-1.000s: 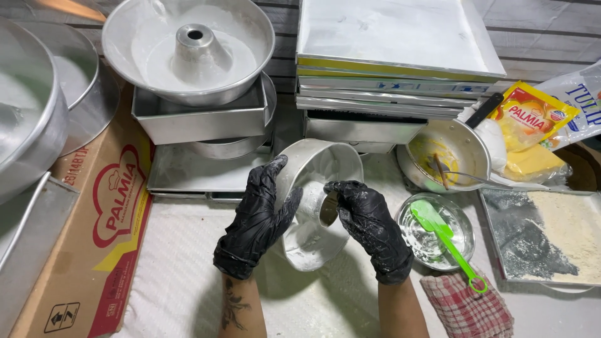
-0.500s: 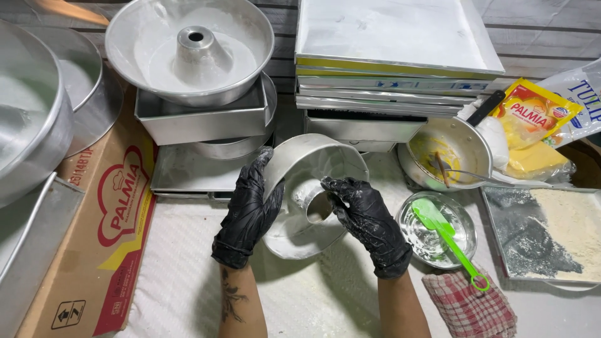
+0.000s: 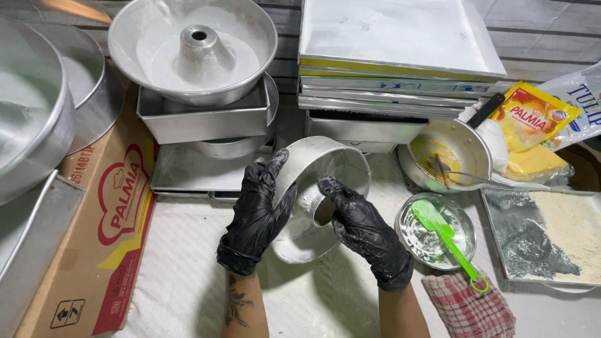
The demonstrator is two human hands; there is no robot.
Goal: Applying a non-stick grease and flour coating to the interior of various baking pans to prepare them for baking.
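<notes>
Tilting small round aluminium tube pan (image 3: 316, 200) on its side at frame centre, opening facing right, so inner wall is reachable. Our left black-gloved hand (image 3: 256, 216) clamps outer rim, fingers curled over edge; our right black-gloved hand (image 3: 363, 231) has fingertips pressed inside against whitish coating. Red-and-tan cardboard box (image 3: 103, 231) lies flat lower left. Yellow-red plastic pouch (image 3: 532, 119) leans upper right beside white bag (image 3: 579, 103). Green plastic spatula (image 3: 447, 235) rests in small metal bowl (image 3: 410, 241).
</notes>
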